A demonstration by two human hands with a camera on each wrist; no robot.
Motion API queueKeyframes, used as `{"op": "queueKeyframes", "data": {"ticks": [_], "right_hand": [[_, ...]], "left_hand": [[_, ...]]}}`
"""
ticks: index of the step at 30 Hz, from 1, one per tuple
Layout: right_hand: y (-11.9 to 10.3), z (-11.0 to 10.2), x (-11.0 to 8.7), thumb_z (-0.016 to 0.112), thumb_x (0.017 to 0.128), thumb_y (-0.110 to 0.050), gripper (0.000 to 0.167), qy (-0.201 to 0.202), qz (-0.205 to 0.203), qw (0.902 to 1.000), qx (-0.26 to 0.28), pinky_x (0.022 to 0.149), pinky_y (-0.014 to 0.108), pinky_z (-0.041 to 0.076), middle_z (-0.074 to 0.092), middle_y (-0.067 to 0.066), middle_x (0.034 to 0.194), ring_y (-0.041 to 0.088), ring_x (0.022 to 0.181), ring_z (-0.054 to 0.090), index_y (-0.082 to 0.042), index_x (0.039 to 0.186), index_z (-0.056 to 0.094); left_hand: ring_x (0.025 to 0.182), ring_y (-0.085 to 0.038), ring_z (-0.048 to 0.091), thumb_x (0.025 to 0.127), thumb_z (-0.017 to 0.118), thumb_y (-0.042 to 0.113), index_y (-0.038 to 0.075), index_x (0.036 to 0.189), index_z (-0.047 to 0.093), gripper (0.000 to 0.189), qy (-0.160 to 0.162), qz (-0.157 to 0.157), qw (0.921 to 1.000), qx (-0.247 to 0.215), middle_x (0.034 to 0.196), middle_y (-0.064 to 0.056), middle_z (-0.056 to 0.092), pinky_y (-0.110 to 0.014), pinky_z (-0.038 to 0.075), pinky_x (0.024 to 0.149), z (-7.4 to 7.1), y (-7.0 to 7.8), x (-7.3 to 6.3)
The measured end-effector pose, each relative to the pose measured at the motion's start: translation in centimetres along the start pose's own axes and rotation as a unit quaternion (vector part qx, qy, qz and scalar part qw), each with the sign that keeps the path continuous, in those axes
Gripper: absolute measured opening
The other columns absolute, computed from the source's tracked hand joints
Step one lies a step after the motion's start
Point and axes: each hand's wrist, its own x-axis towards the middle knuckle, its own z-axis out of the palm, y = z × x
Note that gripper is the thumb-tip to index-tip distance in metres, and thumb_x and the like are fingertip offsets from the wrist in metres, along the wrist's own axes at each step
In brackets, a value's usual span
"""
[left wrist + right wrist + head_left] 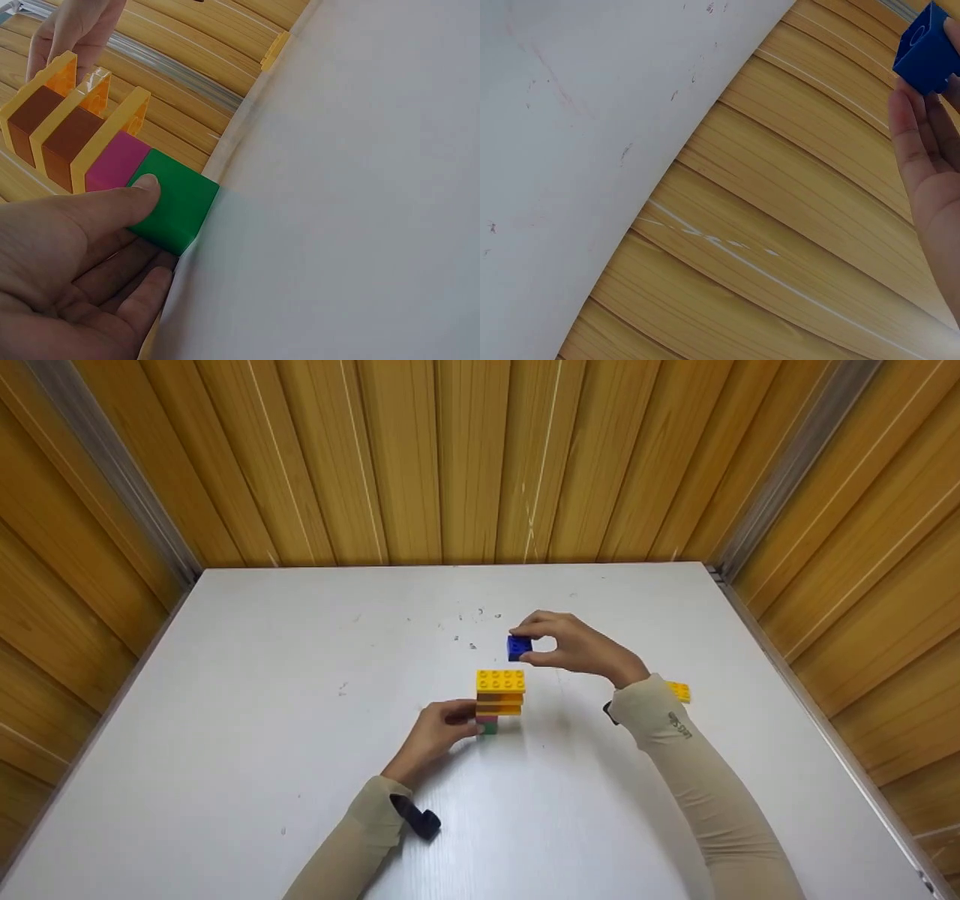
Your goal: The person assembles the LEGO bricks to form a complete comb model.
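A tower of toy bricks stands upright on the white table. At its foot is a green brick point(177, 196), then a pink brick point(116, 160), with yellow plates point(501, 680) and brown bricks point(69, 136) alternating above. The yellow plates stick out to the right beyond the narrower bricks. My left hand point(442, 729) grips the base, its thumb on the green brick. Beyond the tower and above its top, my right hand point(576, 643) pinches a blue brick point(518, 648) between thumb and fingers. The blue brick's hollow underside shows in the right wrist view.
Another yellow plate point(679, 692) lies on the table to the right, partly behind the right sleeve. The white table point(225, 675) has small dark marks. Wood-look panels point(465, 465) rise behind it and on both sides.
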Motion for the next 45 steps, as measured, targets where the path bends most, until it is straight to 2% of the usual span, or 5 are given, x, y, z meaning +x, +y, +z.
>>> {"op": "queueKeyframes", "data": {"ticks": [12,31,37,39,45], "right_hand": [[-1.6,0.2,0.6,0.068,0.089,-0.016,0.041,-0.006,-0.039,0.9992,0.008,0.090,0.036,0.055,0.063,0.011,0.118,0.023,0.104,0.061,-0.002,0.127,0.061],[-3.0,1.7,1.1,0.069,0.089,-0.018,0.039,-0.040,-0.041,0.9983,0.015,0.095,0.040,0.052,0.063,0.009,0.115,0.022,0.108,0.062,-0.004,0.124,0.063],[-3.3,2.0,1.2,0.067,0.090,-0.016,0.038,-0.046,-0.041,0.9980,0.013,0.095,0.036,0.052,0.062,0.009,0.115,0.022,0.109,0.062,-0.003,0.125,0.062],[-3.3,2.1,1.2,0.067,0.090,-0.017,0.039,-0.048,-0.041,0.9979,0.015,0.094,0.034,0.053,0.062,0.009,0.115,0.021,0.108,0.062,-0.004,0.126,0.062],[-3.3,2.2,1.1,0.067,0.090,-0.018,0.038,-0.053,-0.030,0.9977,0.028,0.093,0.034,0.053,0.062,0.009,0.113,0.021,0.107,0.062,-0.004,0.126,0.062]], "left_hand": [[0.111,-0.021,0.063,0.087,0.069,0.014,0.008,0.129,0.061,0.043,-0.002,0.000,1.0000,-0.003,0.121,-0.007,0.067,-0.038,0.049,0.100,0.0,0.0,0.0],[0.114,-0.024,0.062,0.087,0.069,0.014,0.007,0.130,0.060,0.044,-0.005,-0.014,0.9995,-0.026,0.123,-0.010,0.066,-0.038,0.049,0.101,0.1,0.2,-0.3],[0.113,-0.026,0.063,0.087,0.069,0.012,0.004,0.128,0.060,0.043,-0.004,0.004,0.9997,-0.022,0.122,-0.013,0.066,-0.041,0.048,0.101,0.0,0.7,-0.5],[0.112,-0.024,0.063,0.086,0.070,0.015,0.007,0.128,0.061,0.043,-0.002,0.009,0.9997,-0.021,0.121,-0.011,0.067,-0.040,0.049,0.100,0.1,-0.2,-0.1],[0.110,-0.023,0.064,0.086,0.070,0.014,0.007,0.127,0.062,0.041,0.001,0.016,0.9998,-0.010,0.119,-0.010,0.068,-0.040,0.049,0.100,0.1,0.0,-0.1]]}}
